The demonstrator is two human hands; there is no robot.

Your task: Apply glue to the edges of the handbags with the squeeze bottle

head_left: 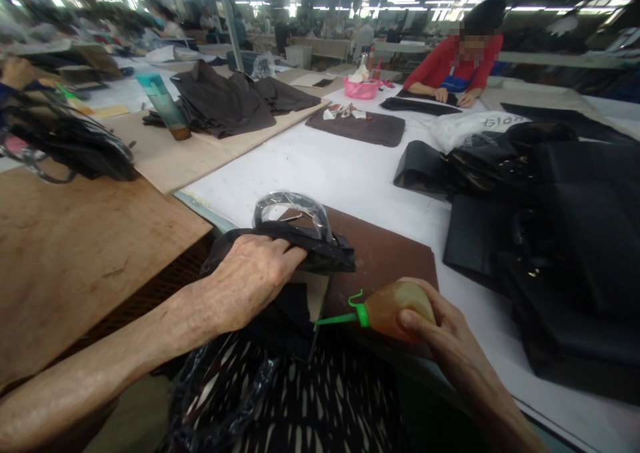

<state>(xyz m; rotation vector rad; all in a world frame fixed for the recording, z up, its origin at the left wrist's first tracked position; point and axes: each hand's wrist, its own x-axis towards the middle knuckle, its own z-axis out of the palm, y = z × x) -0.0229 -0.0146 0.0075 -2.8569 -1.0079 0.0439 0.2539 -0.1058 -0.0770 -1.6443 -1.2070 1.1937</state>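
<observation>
My left hand [250,276] is closed on the upper edge of a black handbag [327,256], holding it folded back. One bag handle [295,203], wrapped in clear plastic, stands up beyond my fingers; a second wrapped handle [240,399] hangs over my lap. My right hand [440,319] grips an amber squeeze bottle [397,306] tilted on its side. Its thin green nozzle [337,319] points left, with the tip at the edge of the bag's opening. Whether any liquid comes out I cannot make out. A brown board [385,253] lies under and beyond the bag.
Black bags [565,239] are piled on the right of the white table [350,166]. A teal-capped bottle [165,106] and dark fabric [225,99] lie at the back left. Across the table a person in red [425,66] works near a pink basket [361,87]. A wooden board [90,259] is at left.
</observation>
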